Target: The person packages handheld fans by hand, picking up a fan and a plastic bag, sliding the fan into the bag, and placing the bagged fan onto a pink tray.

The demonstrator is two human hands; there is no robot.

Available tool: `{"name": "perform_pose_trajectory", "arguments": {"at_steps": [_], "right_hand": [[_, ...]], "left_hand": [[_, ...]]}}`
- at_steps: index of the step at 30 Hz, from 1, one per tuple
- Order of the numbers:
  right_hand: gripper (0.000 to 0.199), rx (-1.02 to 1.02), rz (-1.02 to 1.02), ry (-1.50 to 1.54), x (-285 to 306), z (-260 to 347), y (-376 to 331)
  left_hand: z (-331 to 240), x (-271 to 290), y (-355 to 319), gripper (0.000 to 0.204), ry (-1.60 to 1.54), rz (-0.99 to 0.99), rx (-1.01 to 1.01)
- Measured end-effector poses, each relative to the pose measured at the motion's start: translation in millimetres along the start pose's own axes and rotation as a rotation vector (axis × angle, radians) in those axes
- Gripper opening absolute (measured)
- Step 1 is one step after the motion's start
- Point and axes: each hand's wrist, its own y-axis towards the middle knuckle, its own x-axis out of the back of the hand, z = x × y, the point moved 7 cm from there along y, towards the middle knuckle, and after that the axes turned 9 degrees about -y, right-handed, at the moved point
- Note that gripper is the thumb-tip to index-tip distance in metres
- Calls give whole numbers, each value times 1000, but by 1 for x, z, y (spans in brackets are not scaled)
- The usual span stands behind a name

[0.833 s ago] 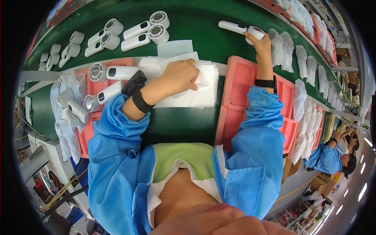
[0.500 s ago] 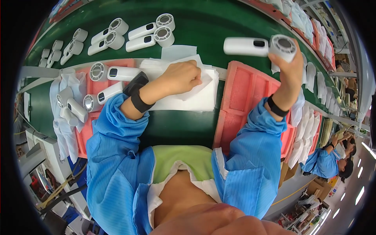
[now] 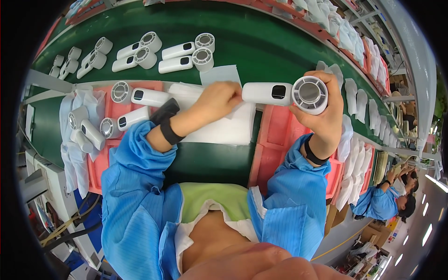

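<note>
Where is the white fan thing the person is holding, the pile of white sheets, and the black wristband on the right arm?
white handheld fan [image 3: 284,93], head view, on its handle beside the dark window.
stack of white sheets [image 3: 224,130], head view, on the bare top sheet.
black wristband [image 3: 313,156], head view, on the band at the right wrist.

beyond the hands, white fans [image 3: 186,56] lie in pairs on a green belt [image 3: 261,42]. left of them, more fans [image 3: 126,105] on a pink tray [image 3: 100,163]. bagged fans [image 3: 359,100] far right.
</note>
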Motion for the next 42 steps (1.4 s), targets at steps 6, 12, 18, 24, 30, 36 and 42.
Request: {"name": "perform_pose_trajectory", "arguments": {"at_steps": [6,12,18,24,30,36,42], "right_hand": [[54,64,36,-90,-3,-8,3],[53,87,88,-147,-10,12,8],[50,22,94,-225,-12,62,-18],[55,-4,37,-286,-25,112,-59],[55,166,-264,-323,-39,184,-79],[57,22,-204,210,-77,196,-78],[56,-193,21,661,-132,185,-66]], "left_hand": [[7,-54,-14,21,303,152,-28],[-7,-44,-25,26,341,210,-66],[-2,-21,-35,22,210,147,5],[-43,43,-58,14,-238,-16,-11],[-79,96,-99,17,-480,-155,-37],[-112,146,-146,17,-644,-320,-262],[-123,167,-165,16,-679,-319,-344]]}}
